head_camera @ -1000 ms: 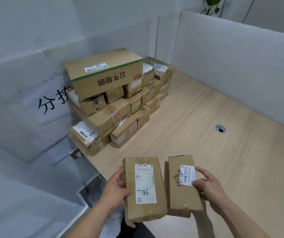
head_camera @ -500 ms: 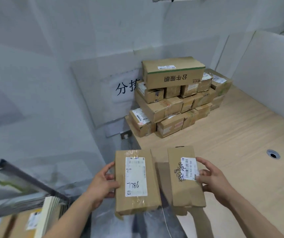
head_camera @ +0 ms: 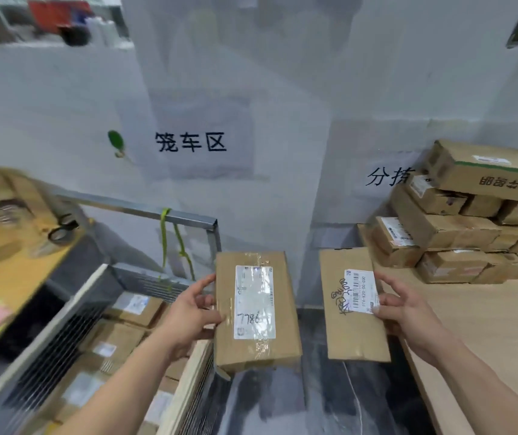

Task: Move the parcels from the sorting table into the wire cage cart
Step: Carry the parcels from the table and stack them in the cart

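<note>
White wall [head_camera: 63, 105] behind, signs on it. Left hand [head_camera: 193, 312] grip holding taped parcel [head_camera: 256, 309] by left edge, thumb on top face, parcel held in air just right of cart [head_camera: 144, 277]. Right hand [head_camera: 408, 312] grip holding flat parcel [head_camera: 350, 328] by right edge, thumb on white label, over gap between cart and surface [head_camera: 486, 324]. Cart at near left, boxes inside. Stack of parcels [head_camera: 458, 227] on surface, far right.
</note>
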